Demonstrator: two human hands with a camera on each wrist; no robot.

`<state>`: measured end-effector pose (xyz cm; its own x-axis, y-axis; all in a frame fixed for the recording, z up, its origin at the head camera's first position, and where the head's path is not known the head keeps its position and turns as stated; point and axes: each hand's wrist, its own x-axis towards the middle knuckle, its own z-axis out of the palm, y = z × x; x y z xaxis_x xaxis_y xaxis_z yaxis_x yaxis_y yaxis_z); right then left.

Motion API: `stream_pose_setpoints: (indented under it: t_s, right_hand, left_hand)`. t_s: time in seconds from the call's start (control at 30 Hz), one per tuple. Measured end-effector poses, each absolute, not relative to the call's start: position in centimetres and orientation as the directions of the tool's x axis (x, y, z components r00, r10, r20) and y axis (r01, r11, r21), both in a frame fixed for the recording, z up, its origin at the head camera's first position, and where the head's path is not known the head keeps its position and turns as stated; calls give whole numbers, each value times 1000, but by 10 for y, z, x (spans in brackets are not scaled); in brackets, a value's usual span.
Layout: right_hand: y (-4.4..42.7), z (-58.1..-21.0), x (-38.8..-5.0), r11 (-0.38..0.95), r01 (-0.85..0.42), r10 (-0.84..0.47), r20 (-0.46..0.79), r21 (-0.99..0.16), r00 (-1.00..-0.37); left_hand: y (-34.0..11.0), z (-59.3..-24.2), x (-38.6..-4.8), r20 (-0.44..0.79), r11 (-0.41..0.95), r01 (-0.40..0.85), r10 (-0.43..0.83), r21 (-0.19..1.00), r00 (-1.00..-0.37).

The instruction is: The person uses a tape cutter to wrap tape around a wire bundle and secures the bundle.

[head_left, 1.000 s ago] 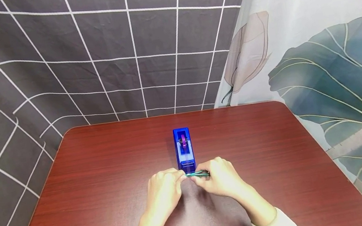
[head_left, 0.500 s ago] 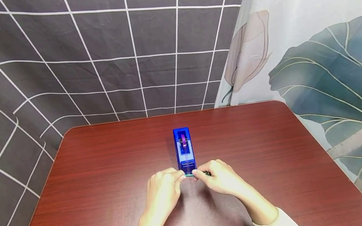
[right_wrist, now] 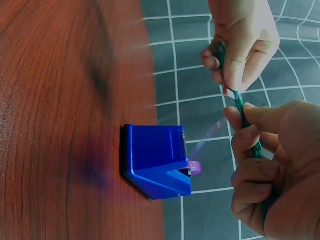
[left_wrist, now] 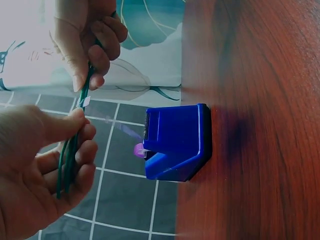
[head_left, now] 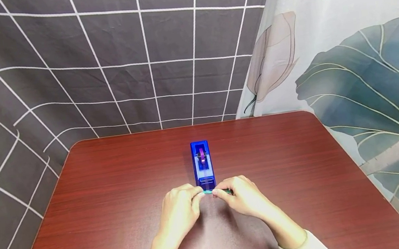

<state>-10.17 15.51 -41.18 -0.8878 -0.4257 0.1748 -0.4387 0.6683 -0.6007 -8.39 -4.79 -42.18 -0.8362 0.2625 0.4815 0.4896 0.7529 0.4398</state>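
Your left hand and right hand both pinch a green cord bundle
You hold it raised off the reddish-brown table, thumbs near each other, while a clear tape strip slants toward it from the blue tape dispenser standing just beyond your hands

From where I stand, the left hand is at eight o'clock, its fingers curled round some green strings and its thumb pressing on them. The right hand, at eleven o'clock, pinches the same strings higher up. A little white bit shows between the two thumbs. A blue tape holder stands on the brown bench at three o'clock. A purple bit pokes out at its nine o'clock, and thin see-through tape slants away toward ten.
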Motion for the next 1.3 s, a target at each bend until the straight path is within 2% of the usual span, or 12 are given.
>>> stream_pose_setpoints:
  t_s: [0.17, 0.43, 0.77, 1.3]
  right_hand:
    - [156, -411, -101, 669, -448, -430, 182, -593, -884]
    - [155, -409, -101, 645, -468, -445, 202, -604, -873]
    - [154, -409, -101, 651, -479, -433, 231, -589, -872]
    - [156, -415, -100, 659, -494, -392, 301, -568, -869]
  left_hand:
    - [-46, -420, -83, 469, 758, 483, 265, 438, -842]
    - [-43, -425, -86, 525, 786, 451, 194, 422, -829]
    - [-41, -423, -86, 410, 795, 402, 214, 454, -887]
    - [-42, -426, -86, 366, 706, 417, 235, 572, -900]
